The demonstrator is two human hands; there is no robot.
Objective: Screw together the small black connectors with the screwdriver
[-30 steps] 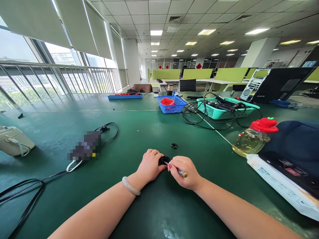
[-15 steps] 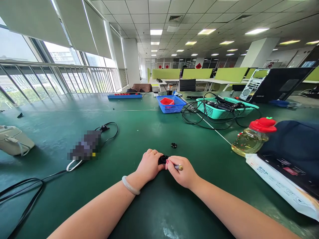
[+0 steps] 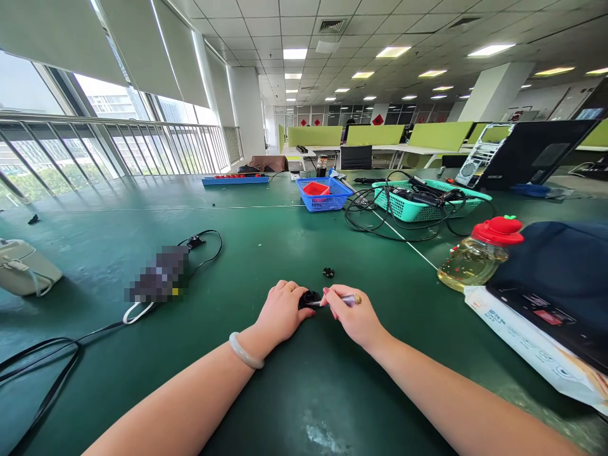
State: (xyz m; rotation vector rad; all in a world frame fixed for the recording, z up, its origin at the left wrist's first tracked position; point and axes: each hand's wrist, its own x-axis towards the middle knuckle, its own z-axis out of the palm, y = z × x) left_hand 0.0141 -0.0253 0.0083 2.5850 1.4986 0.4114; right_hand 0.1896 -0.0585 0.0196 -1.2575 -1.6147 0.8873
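Black part (image 3: 310, 298) sat in curled L hand (image 3: 281, 311), prob. vs slipping. R hand (image 3: 354, 316) pinched tool (image 3: 352, 299) pen-style, control I'd guess.

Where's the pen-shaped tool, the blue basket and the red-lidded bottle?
Slim pen-shaped tool (image 3: 352, 299): head view, handle.
Blue plastic basket (image 3: 327, 202): head view, front wall.
Clear red-lidded bottle (image 3: 468, 265): head view, body.

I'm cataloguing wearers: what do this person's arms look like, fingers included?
The left forearm has no visible sleeve and wears a smooth, pale, rounded bangle; the left grip has a thin gold-coloured ring. The right forearm shows no sleeve or jewellery. The right grip is ungloved, with reddish nail polish.
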